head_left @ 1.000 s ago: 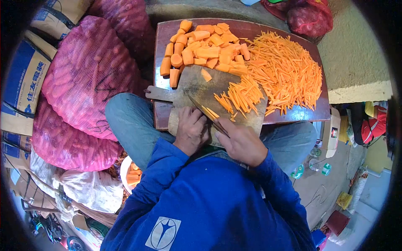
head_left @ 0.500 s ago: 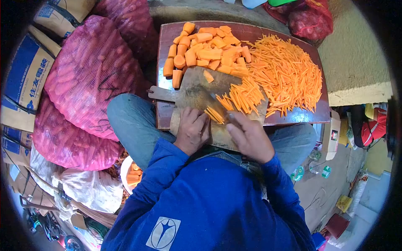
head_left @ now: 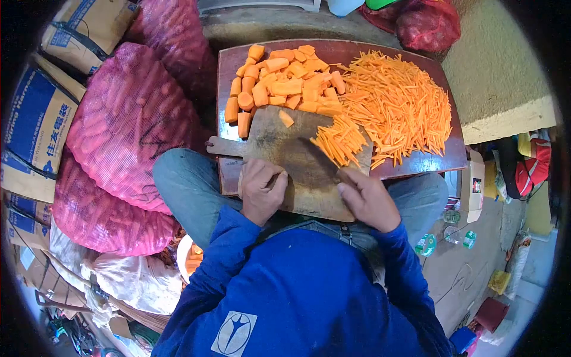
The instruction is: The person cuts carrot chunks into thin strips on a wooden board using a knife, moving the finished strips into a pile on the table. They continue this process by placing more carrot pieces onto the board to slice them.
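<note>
My right hand (head_left: 370,198) grips a knife (head_left: 324,153) whose dark blade lies against a small heap of carrot sticks (head_left: 342,140) on the wooden cutting board (head_left: 297,134). My left hand (head_left: 262,189) rests on the board's near left part with its fingers curled, and nothing can be made out in them. One carrot piece (head_left: 286,118) lies near the board's far edge. Beyond the board are peeled carrot chunks (head_left: 285,87). A large pile of carrot sticks (head_left: 404,107) covers the right side of the dark red table (head_left: 443,160).
Pink mesh sacks of carrots (head_left: 131,119) stand at the left beside cardboard boxes (head_left: 38,131). A white bucket (head_left: 184,257) with carrot pieces is by my left knee. Plastic bottles (head_left: 452,234) lie on the floor at the right. A red mesh bag (head_left: 428,27) sits beyond the table.
The freshly cut sticks between my hands have joined the small heap at the right of the board. The knife has moved right with my right hand, and my left hand has drawn back slightly.
</note>
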### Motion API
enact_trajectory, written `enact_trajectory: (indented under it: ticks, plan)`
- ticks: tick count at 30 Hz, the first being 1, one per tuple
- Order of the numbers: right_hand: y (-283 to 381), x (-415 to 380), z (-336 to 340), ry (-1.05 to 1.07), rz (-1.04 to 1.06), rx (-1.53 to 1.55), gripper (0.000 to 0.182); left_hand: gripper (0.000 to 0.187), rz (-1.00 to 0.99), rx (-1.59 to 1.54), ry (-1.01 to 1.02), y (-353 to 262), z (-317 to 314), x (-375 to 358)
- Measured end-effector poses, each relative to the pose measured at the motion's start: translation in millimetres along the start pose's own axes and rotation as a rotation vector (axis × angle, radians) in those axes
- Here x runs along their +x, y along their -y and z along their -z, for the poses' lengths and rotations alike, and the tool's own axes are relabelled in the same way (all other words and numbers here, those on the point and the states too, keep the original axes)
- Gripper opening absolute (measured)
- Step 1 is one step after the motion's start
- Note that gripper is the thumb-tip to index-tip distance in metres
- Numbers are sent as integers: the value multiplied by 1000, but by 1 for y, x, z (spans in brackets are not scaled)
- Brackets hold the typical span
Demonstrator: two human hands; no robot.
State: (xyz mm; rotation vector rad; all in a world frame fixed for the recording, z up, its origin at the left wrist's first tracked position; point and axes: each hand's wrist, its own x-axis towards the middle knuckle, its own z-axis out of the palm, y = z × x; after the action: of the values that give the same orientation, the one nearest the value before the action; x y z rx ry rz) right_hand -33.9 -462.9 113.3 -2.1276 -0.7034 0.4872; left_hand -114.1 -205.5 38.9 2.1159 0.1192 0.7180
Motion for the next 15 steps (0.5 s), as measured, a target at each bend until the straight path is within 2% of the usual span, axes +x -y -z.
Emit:
enact_trajectory:
  ticks: [2, 6, 10, 12, 14, 15]
  plan:
    - [-3, 3, 12, -49, -10, -12, 32, 7, -59, 129, 79, -3, -1, 5]
    - [10, -5, 13, -93, 29, 29, 33, 10, -63, 131, 154, 3, 1, 13]
    - [19, -13, 3, -92, 87, 108, 33, 25, -237, 243, 256, 10, -3, 58]
    - [23, -16, 4, -47, -21, 122, 32, 30, -291, 272, 269, 18, -10, 84]
    - [17, -19, -1, -78, -17, 117, 32, 37, -299, 391, 288, 31, -22, 103]
    - [14, -20, -1, -102, -14, 110, 32, 34, -305, 417, 285, 32, -26, 108]
